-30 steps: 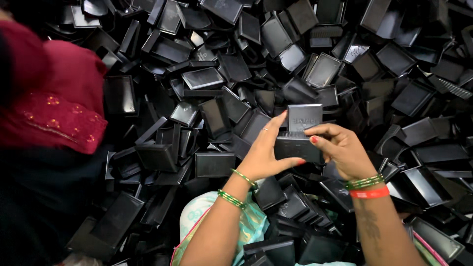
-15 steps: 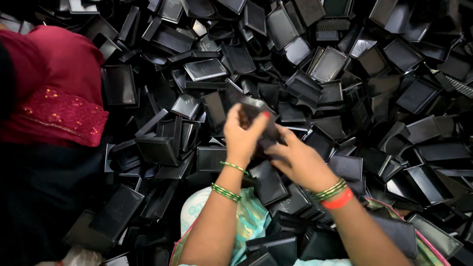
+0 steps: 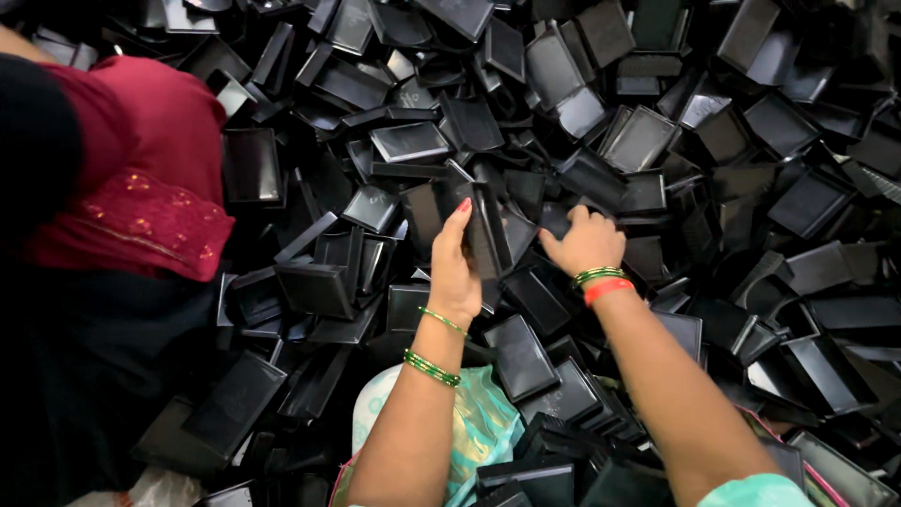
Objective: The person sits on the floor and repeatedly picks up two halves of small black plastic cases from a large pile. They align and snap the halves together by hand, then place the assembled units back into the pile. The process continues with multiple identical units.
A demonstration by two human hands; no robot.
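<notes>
Black rectangular plastic box (image 3: 488, 235) stands upright in the closed left hand (image 3: 455, 272), while just beside it the right hand (image 3: 587, 242) presses curled fingers into the surrounding heap of black plastic trays (image 3: 657, 141), its grip hidden.

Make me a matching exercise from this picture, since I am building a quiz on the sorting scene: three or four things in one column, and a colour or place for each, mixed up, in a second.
Things:
1. left hand
2. right hand
3. sleeve
4. cloth

Places and colours:
A. red with small embroidery, at the left edge
B. pale teal, low between the two forearms
C. upright, holding a black tray on edge
D. palm down on the pile, orange band and green bangles at the wrist

Pairs: 1-C, 2-D, 3-A, 4-B
</notes>
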